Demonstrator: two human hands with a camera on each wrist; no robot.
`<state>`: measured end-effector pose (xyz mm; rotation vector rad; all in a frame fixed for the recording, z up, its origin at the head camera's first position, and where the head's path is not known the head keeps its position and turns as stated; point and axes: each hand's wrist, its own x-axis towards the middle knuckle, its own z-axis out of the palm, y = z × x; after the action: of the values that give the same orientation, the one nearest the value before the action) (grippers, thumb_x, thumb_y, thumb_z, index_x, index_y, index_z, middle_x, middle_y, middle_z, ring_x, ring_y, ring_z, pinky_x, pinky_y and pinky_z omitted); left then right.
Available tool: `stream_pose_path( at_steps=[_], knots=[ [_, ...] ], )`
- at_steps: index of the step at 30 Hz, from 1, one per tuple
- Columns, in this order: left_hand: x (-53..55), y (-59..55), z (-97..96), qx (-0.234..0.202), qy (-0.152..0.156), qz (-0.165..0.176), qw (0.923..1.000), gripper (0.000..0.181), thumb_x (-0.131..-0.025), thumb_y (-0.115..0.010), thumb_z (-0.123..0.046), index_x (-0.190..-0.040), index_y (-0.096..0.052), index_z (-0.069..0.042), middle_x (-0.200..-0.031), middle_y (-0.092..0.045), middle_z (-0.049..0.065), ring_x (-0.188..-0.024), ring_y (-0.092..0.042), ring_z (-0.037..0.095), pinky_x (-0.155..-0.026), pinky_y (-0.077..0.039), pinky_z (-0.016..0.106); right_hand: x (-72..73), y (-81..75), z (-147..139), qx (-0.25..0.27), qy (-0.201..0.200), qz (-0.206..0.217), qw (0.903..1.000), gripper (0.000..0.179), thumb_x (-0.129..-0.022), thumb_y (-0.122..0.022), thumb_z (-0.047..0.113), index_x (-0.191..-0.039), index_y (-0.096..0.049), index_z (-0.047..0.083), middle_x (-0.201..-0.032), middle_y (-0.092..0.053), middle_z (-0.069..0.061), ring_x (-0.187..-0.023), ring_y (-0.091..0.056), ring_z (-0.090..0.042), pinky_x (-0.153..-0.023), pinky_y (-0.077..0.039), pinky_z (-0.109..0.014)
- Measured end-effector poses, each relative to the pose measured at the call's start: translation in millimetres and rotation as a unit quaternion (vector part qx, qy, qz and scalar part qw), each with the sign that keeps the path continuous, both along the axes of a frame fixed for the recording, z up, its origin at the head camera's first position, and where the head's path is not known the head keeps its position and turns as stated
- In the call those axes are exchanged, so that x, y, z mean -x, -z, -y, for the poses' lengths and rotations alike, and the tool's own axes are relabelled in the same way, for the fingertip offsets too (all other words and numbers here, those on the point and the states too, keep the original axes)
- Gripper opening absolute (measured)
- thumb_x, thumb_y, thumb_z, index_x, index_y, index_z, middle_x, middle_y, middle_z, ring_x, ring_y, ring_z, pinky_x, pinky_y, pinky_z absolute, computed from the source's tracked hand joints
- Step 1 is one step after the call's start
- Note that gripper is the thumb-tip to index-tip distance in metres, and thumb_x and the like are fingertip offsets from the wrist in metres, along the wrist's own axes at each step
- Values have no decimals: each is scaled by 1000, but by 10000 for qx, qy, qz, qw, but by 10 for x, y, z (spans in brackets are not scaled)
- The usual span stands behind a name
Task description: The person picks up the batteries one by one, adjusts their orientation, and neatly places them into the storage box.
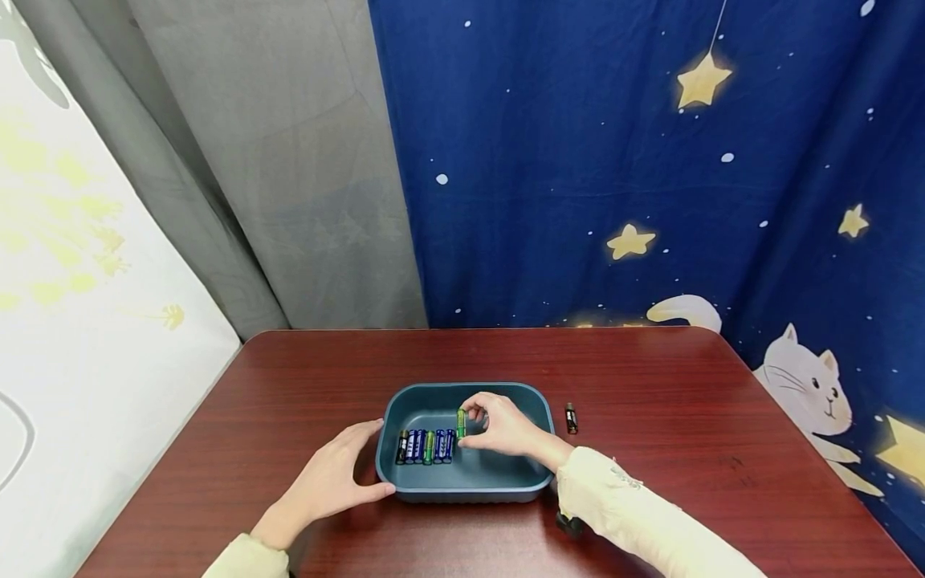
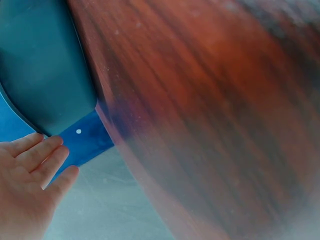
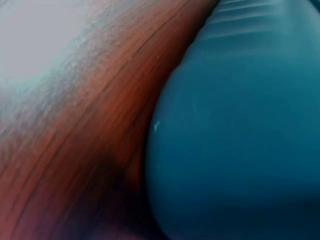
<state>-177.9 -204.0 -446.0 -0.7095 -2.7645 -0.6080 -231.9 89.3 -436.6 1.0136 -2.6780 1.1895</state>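
Note:
A blue-green plastic bin sits on the table, and its outer wall fills much of the right wrist view. Inside it, my right hand pinches a green battery between thumb and fingers, at the right end of a row of batteries. That row holds a black battery, several blue batteries and another green battery, side by side. At the bin's left end, my left hand rests fingertips and thumb on the rim, fingers extended. The right hand is out of sight in its own wrist view.
One black battery lies on the reddish-brown wooden table, just right of the bin. A small dark object shows under the right sleeve. Behind the table hang a grey curtain and a blue starry curtain.

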Motion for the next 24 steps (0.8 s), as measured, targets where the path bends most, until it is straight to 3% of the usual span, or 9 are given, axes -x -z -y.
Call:
stream_pose_path(
  at_steps=[11,18,24],
  knots=[
    [-1,-23,-4,7,10,27,10000,86,-65,-71,-58,-133,-46,-13,-129,-50,1,-118,-46,20,-90,-44,45,35,101,90,-508,247,154,9983,39,-68,-77,26,-97,-61,6,-82,-56,-1,-73,-52,-15,-66,-44,-22],
    [-7,-26,-2,36,-8,56,10000,87,-65,-71,-59,-133,-46,-11,-129,-50,2,-118,-46,21,-90,-44,45,31,154,137,-1103,179,89,9937,39,-68,-77,31,-94,-61,6,-77,-52,3,-70,-46,-7,-66,-42,-21],
    [2,-4,3,36,3,52,10000,87,-65,-70,-60,-133,-46,-13,-130,-49,1,-119,-45,19,-90,-44,44,20,157,162,-1327,186,119,9909,41,-67,-77,32,-94,-61,6,-77,-52,2,-69,-45,-7,-65,-42,-22]
  ],
)
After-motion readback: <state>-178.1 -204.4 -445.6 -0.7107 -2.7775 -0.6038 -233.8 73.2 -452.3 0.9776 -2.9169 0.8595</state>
